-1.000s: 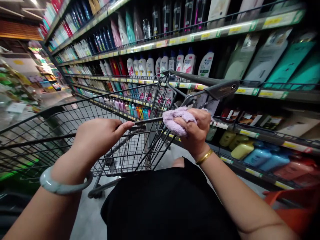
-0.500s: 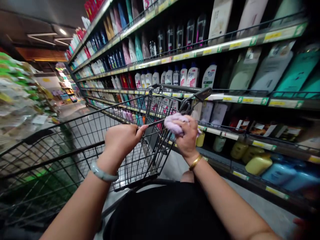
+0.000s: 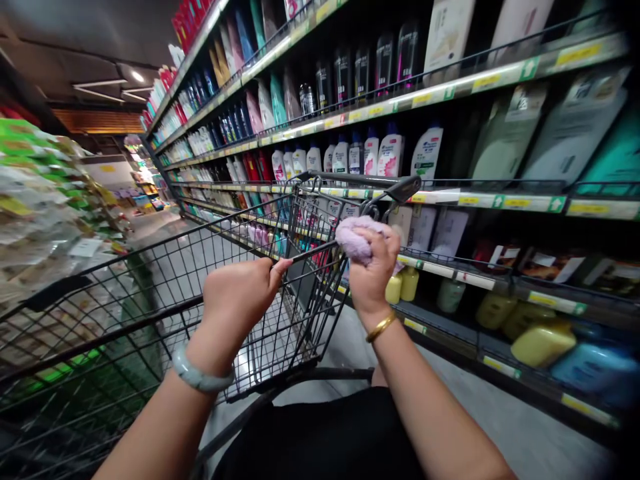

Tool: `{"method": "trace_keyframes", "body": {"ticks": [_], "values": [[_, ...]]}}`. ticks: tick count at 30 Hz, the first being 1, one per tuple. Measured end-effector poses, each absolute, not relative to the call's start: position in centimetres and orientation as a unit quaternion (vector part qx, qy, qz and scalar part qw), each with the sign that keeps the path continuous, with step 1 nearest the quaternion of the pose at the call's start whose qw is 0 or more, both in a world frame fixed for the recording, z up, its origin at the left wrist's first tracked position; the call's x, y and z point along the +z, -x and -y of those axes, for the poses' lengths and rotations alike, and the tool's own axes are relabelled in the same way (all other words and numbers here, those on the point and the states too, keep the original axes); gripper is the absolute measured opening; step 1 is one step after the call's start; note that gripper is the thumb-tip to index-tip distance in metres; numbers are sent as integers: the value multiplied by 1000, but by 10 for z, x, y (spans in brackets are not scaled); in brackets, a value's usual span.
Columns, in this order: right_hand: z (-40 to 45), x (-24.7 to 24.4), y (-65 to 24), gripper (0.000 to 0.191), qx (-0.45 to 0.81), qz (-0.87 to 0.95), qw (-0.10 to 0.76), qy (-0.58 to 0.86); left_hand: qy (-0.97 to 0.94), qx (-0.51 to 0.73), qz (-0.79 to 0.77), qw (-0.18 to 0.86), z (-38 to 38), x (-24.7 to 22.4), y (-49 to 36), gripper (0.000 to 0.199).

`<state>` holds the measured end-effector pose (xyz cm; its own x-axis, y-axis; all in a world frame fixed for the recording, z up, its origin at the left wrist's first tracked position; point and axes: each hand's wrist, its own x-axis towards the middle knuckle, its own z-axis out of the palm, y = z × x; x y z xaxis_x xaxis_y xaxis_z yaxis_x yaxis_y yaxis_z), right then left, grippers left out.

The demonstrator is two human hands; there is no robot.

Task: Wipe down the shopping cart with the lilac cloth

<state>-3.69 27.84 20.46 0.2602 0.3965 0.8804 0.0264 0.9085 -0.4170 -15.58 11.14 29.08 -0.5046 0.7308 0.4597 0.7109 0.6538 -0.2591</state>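
A black wire shopping cart (image 3: 185, 260) stands in front of me, its side rim running between my hands. My left hand (image 3: 240, 293), with a pale green bangle (image 3: 200, 373) at the wrist, is closed around that rim. In my right hand (image 3: 375, 273) is a bunched lilac cloth (image 3: 356, 239), pressed near the far end of the same rim. A gold bangle (image 3: 381, 328) circles the right wrist. Beyond the cloth is the cart's dark handle bar (image 3: 370, 183).
Shelves (image 3: 420, 100) of shampoo bottles (image 3: 390, 157) and other bottles run along the right and into the distance. Packaged goods (image 3: 45, 200) are stacked at the left. Grey floor (image 3: 185, 257) shows through and beyond the cart.
My right hand and the cloth have moved slightly up. My left hand has shifted a little left and down. The nearer shelves at the right appear farther right.
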Motion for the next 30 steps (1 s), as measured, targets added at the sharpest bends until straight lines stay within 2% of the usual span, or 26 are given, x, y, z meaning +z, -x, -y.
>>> {"method": "trace_keyframes", "body": {"ticks": [6, 12, 15, 19, 26, 30], "values": [[-252, 183, 55, 44, 128, 675, 706, 171, 392, 30, 880, 267, -117, 291, 155, 80], [-274, 196, 51, 40, 153, 597, 763, 194, 393, 32, 884, 251, -121, 296, 153, 77], [-254, 189, 69, 48, 159, 626, 735, 206, 402, 35, 879, 256, -126, 295, 152, 74], [-235, 179, 82, 54, 162, 674, 704, 151, 412, 34, 872, 262, -130, 293, 154, 67], [-261, 187, 78, 54, 200, 594, 750, 214, 471, 40, 837, 274, -98, 299, 164, 55], [-227, 179, 94, 59, 191, 680, 696, 124, 390, 33, 891, 230, -84, 296, 169, 56]]}}
